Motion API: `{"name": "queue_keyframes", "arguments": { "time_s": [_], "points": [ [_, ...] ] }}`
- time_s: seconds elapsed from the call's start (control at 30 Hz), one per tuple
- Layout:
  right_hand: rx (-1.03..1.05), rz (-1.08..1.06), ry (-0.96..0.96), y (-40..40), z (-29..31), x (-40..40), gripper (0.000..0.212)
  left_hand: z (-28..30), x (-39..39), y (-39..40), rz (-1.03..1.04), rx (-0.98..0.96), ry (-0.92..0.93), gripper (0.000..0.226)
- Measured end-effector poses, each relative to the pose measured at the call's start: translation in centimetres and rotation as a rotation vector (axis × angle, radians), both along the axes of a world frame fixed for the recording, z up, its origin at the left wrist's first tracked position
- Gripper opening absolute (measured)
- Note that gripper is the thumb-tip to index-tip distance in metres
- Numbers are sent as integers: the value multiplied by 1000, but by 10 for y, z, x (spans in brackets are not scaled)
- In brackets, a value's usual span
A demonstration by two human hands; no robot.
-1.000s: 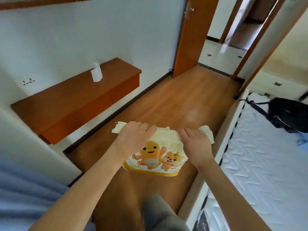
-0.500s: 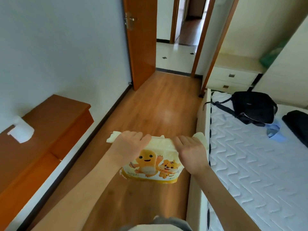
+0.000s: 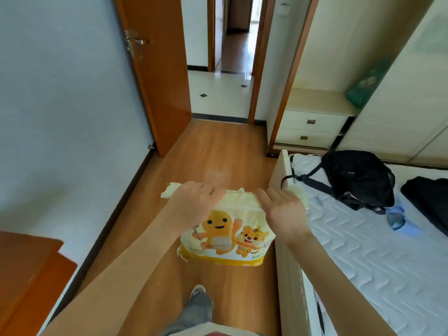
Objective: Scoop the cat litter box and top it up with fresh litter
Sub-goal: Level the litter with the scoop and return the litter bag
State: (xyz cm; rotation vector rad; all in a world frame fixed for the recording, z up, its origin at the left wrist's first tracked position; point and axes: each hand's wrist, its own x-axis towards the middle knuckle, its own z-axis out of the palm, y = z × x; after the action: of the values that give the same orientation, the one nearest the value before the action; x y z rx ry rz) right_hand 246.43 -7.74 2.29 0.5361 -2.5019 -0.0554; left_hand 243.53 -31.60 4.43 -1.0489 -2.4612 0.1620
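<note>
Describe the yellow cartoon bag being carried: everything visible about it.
The yellow cartoon bag is a soft, crinkled plastic pack, pale cream above with a deeper yellow band along the bottom. Its front shows an orange smiling figure and a small tiger cub, plus tiny print too small to read. It hangs upright in the air above the wooden floor, beside the bed's edge. The left hand and right hand grip its rolled top edge, whose ends stick out past both hands.

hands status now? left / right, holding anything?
Left hand: closed, gripping the top edge of the yellow litter bag.
Right hand: closed, gripping the same bag's top edge.
</note>
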Motion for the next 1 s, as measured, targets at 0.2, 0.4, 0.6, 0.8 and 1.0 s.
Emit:
{"name": "queue_keyframes", "arguments": {
  "time_s": [0.2, 0.4, 0.6, 0.8, 1.0],
  "points": [
    [-26, -141, 26, 1, 15, -124, 31, 12, -163, 11, -101, -38, -47, 37],
    [-24, -255, -24, 23, 19, -243, 35, 22, -299, 43, -177, -59, -55, 35],
    [-20, -260, 19, 79, 9, -375, 38, 7, -440, 104, -223, -60, -75, 28],
    [-36, -251, -20, 172, -2, -515, 18, 8, -578, 195, -246, -63, -143, 18],
    [-82, -324, 6, 253, 13, -621, 31, 26, -693, 285, -272, -55, -175, 25]
  ]
}}
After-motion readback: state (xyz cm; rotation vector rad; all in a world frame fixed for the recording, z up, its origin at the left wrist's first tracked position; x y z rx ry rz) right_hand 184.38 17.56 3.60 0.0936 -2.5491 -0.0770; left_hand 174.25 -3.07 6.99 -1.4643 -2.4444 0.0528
